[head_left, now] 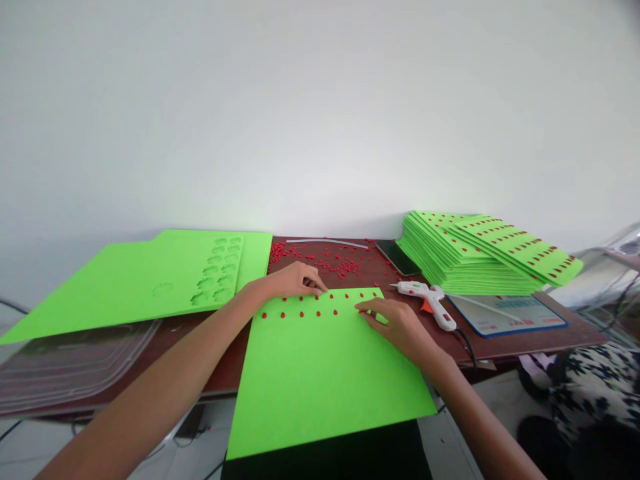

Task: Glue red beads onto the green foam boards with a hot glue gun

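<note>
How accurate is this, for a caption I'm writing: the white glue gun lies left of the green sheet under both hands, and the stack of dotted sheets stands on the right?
Wrong side: the head view shows the white glue gun lying right of that green sheet. The stack of dotted sheets does stand on the right.

The bright green sheet (320, 373), smooth and four-cornered, looks flat, its far part over the dark red table (540, 343) and its near part reaching out past the table's front edge; small red pieces (319, 313) sit spaced in two rows across its far end, the row nearer the table's front edge showing five, while loose red bits (347, 268) lie scattered toward the back of the table
</note>
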`<state>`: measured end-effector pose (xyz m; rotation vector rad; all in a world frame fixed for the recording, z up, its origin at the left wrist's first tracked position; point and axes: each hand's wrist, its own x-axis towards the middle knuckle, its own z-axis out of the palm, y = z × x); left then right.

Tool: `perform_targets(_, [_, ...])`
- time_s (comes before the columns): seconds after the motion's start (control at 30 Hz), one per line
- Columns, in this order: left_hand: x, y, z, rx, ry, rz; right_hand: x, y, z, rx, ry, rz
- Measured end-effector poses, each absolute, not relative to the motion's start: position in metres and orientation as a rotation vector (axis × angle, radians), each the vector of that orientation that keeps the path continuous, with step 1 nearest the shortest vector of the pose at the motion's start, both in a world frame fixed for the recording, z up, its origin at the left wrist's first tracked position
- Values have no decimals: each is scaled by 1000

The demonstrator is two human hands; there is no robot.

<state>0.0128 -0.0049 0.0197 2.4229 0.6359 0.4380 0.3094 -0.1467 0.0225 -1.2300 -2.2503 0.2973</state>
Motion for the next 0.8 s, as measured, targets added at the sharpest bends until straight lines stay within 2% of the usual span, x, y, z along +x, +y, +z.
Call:
perform_targets(0.17, [13,-4,19,2437,638,422,310,-154,16,-1185,-2370,118])
perform_targets(0.4, [13,-3,16,2444,637,437,314,-156,20,-1092,-2302,384])
perform_targets(0.53, [13,-3,16,2450,628,444,312,-152,22,-1116,-2290,417])
perform_targets(0.63, [13,-3,17,2438,633,437,319,-149,27,-1283,-2193,230])
perform_targets(0.8, [13,-3,17,2421,643,426,363,-153,29,-2109,-1708,-366])
